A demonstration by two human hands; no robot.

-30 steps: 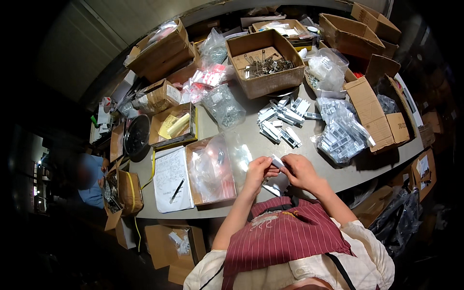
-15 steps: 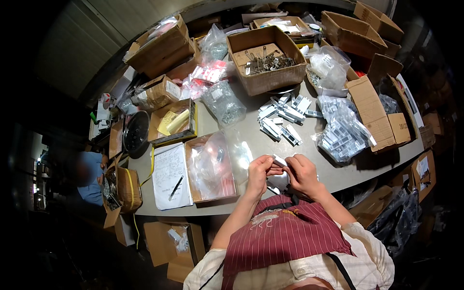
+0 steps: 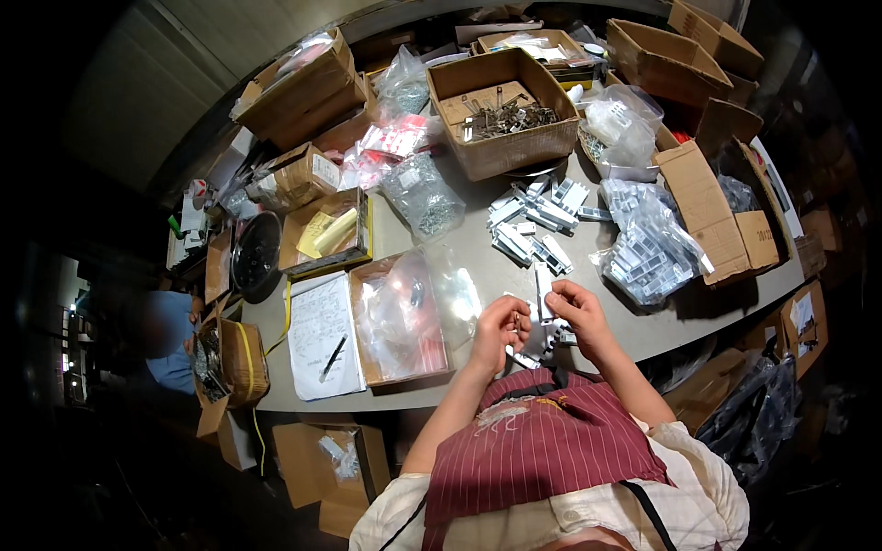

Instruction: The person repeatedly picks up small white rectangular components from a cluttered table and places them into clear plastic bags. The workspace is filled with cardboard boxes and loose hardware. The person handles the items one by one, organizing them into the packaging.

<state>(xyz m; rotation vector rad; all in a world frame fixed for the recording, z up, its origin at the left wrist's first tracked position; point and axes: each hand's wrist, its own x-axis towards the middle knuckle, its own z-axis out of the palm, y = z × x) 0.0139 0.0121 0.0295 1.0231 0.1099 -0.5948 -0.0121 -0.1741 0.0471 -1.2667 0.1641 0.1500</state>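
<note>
Near the table's front edge, my right hand (image 3: 581, 314) pinches a narrow white rectangular part (image 3: 544, 292) between thumb and fingers, its long side pointing away from me. Just to the left, my left hand (image 3: 502, 329) is curled closed, apart from that part; whether something small sits in its fingers is hidden. Below and between the hands lie more pale parts (image 3: 561, 338), partly covered by them. Beyond, a loose pile of similar grey-white parts (image 3: 540, 217) spreads over the table (image 3: 478, 213). A clear plastic bag of such parts (image 3: 649, 261) lies to the right of the pile.
Behind the pile stands a cardboard box of metal pieces (image 3: 503, 165). Left of my hands are an open carton lined with plastic (image 3: 397, 321) and handwritten sheets (image 3: 317, 317) with a pen (image 3: 333, 358). An open carton (image 3: 703, 216) stands right. Another person (image 3: 173, 335) is far left.
The white part has swung from lying slantwise between both hands to pointing away from me in my right hand. My left hand has come off it and dropped slightly.
</note>
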